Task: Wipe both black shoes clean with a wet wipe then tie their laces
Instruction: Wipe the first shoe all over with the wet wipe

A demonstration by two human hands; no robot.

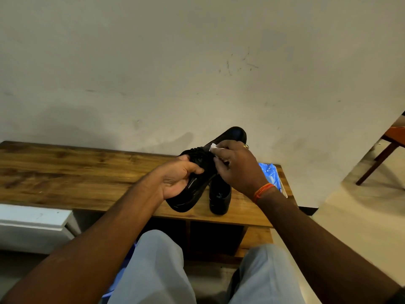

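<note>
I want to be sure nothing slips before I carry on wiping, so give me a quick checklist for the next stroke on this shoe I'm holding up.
1. Held shoe secured: ok, the left hand grips it around the heel end, lifted off the wooden bench.
2. Wet wipe in hand: ok, the right hand pinches it against the shoe's upper.
3. Toe reachable: ok, the toe points away, uncovered.
4. Second shoe steady: ok, it stands on the bench, under the held one.
5. Fresh wipes near: ok, the blue wipe pack lies at the bench's right end.
6. Laces state: cannot tell, too dark.
</note>
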